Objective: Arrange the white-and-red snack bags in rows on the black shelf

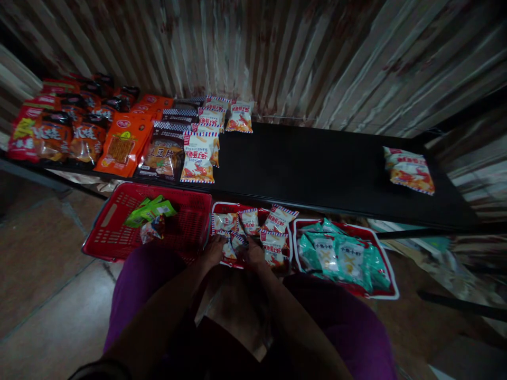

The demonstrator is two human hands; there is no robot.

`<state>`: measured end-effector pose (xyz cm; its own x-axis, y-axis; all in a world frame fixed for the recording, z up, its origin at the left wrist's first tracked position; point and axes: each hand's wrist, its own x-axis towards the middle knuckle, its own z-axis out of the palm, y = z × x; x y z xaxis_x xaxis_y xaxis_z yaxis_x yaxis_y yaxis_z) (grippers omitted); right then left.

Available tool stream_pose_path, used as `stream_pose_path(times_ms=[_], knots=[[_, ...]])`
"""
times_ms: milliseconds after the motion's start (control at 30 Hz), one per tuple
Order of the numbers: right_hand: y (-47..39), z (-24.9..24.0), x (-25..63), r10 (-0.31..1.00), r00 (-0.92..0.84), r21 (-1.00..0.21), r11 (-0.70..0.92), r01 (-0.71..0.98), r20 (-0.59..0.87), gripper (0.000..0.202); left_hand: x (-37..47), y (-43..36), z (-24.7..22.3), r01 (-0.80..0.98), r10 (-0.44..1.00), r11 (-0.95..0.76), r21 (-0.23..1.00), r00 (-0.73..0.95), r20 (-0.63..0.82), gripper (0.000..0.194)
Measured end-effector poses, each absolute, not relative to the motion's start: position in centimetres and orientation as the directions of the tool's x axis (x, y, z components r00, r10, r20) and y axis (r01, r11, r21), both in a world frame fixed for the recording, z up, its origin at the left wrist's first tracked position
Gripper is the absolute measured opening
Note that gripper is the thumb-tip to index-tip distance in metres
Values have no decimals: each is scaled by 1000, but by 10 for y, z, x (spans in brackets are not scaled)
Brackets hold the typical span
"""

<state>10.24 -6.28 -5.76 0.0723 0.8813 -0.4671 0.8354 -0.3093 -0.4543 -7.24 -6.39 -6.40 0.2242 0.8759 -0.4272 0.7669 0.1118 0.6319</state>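
Both my hands reach into the middle red basket (292, 240), which holds several white snack bags (273, 245) with red lettering and striped edges. At the basket's near left side, my left hand (214, 250) touches a snack bag; its fingertips are dark and hard to make out. My right hand (254, 253) is a little to the right, its fingers against another bag (238, 244) between the hands. Whether either hand grips a bag is not clear in the dim light. More bags of the same kind (199, 155) stand in a column on the black shelf (301, 158).
Left of my hands is a red basket (190, 206) with a few green packets (152, 211). To the right, another basket (390, 264) holds teal bags (350, 261). Brown potato-chip bags (162, 153), orange packets (124, 145) and black-orange bags (87, 140) line the shelf's left; one white bag (410, 170) lies right.
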Motion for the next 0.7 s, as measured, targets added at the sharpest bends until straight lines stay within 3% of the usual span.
stream_pose_path(times_ms=[167,300,433,600,700], knots=[[-64,-73,108,860,106,-437,-355,826,-499,29,-71,-57,-76,732,847,212,647,192,-495,38],[-57,-71,107,905,116,-509,-333,794,-410,28,-69,-52,-76,626,834,340,702,145,-533,25],[-55,-58,110,957,72,-610,-237,756,-281,26,-62,-49,-68,413,808,508,756,75,-584,10],[-62,-29,111,994,-22,-726,-65,684,-110,25,-54,-44,-41,8,742,667,745,91,-664,36],[-69,-11,112,998,-61,-781,36,624,-3,25,-55,-43,-21,-203,724,689,695,193,-662,36]])
